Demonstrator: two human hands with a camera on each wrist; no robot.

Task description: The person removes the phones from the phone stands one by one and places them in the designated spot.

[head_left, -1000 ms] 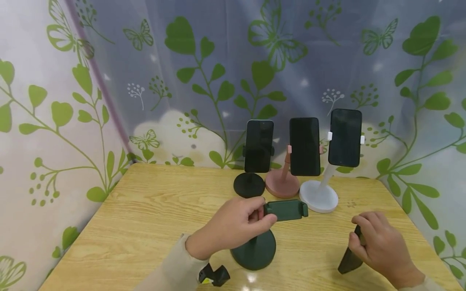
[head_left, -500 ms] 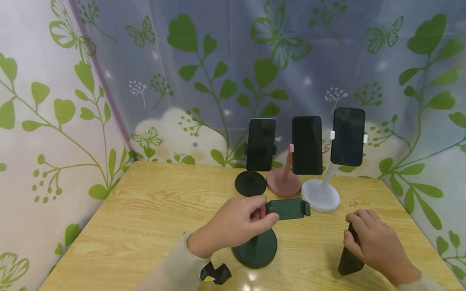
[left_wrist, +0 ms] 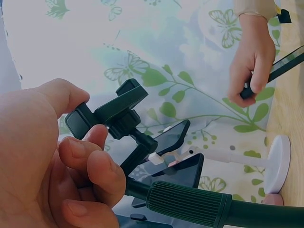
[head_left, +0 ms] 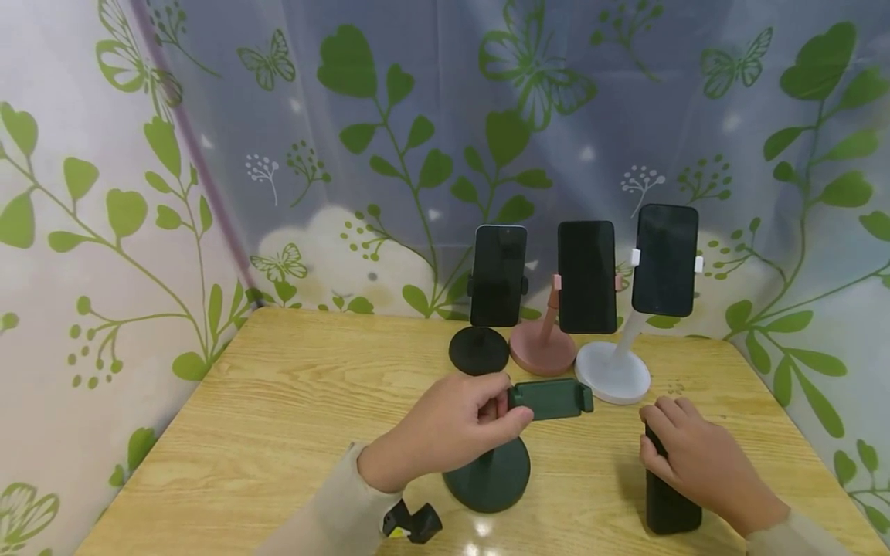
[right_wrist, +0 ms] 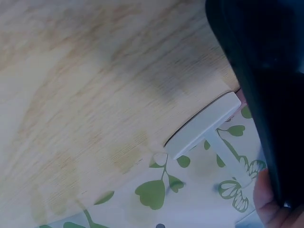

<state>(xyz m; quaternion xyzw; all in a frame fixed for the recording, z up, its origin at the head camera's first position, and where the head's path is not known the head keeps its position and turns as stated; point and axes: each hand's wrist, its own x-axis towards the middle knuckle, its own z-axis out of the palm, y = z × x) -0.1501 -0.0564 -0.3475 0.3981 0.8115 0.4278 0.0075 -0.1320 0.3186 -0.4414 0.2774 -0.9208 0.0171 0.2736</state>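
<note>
The desk (head_left: 278,401) is cut off below. On it is a green stand (head_left: 490,483), its post (left_wrist: 190,202) mostly hidden in the head view by the left hand (head_left: 452,425), whose fingers pinch its clamp (head_left: 552,400). The right hand (head_left: 709,457) grasps a phone (head_left: 674,506); whether that touches the desk is unclear.

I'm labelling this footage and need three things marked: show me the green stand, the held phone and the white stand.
Green stand (head_left: 490,485): head view, on its round base.
Held phone (head_left: 669,506): head view, on its lower part, below the fingers.
White stand (head_left: 610,374): head view, on its round base.

Dark green stand (head_left: 490,483), black phone (head_left: 670,506)
</note>
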